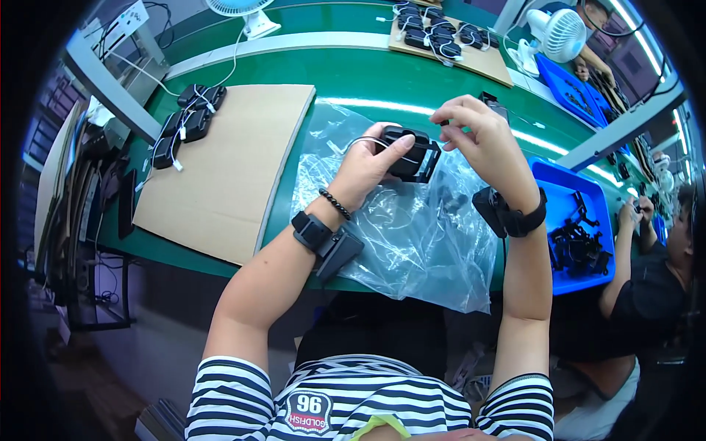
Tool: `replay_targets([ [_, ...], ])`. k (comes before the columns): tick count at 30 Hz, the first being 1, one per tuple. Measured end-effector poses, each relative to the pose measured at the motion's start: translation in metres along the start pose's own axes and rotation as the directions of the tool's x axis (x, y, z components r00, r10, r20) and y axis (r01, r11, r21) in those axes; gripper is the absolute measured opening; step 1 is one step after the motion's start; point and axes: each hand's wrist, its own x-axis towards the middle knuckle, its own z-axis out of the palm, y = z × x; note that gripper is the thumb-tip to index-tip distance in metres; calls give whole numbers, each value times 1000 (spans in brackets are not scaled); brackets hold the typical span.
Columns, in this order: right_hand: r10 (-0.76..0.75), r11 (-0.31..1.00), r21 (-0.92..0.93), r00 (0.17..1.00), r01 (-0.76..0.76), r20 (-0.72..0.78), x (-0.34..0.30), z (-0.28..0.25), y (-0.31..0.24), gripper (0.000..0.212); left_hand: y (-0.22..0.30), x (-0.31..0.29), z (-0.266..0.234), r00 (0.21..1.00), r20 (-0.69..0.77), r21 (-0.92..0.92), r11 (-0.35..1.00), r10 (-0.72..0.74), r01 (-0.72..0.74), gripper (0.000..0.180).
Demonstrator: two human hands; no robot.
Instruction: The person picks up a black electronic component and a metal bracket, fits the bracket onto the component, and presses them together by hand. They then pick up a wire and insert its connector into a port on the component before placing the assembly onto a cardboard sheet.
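Observation:
My left hand (365, 163) is closed around a black box-shaped device (397, 156) with a white cable, its thumb lying across the top. An open black plastic frame (429, 163) sticks out at the device's right side. Just to the right and slightly higher, my right hand (482, 140) pinches a small dark piece (444, 123) between thumb and fingers, too small to name. That piece is apart from the device. Beneath both hands a clear plastic bag (412, 250) lies crumpled on the green table (346, 77).
Left of me, a cardboard sheet (228, 165) bears several black devices (195, 121) with white cables. At right stands a blue tray (609, 220) of black plastic brackets (581, 246). More devices lie on a board (485, 65) at the back. A co-worker (647, 283) sits at right.

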Motion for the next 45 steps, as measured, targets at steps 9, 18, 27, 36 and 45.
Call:
replay_targets([
  [9,71,988,137,997,-65,-42,-5,14,7,21,-7,4,-3,984,-22,159,972,176,-171,41],
  [18,-179,984,14,983,179,-30,-6,21,13,26,-7,5,-3,953,-23,268,920,303,-286,39],
  [27,-159,987,15,984,161,-84,-7,33,18,27,-8,4,-3,973,-30,229,949,229,-217,39],
  [36,-136,988,71,988,141,-70,-5,36,18,27,-3,-1,-4,966,11,345,906,256,-245,52],
  [45,-120,989,82,992,123,-50,-7,41,5,28,0,0,-4,946,-37,508,821,323,-261,53],
])
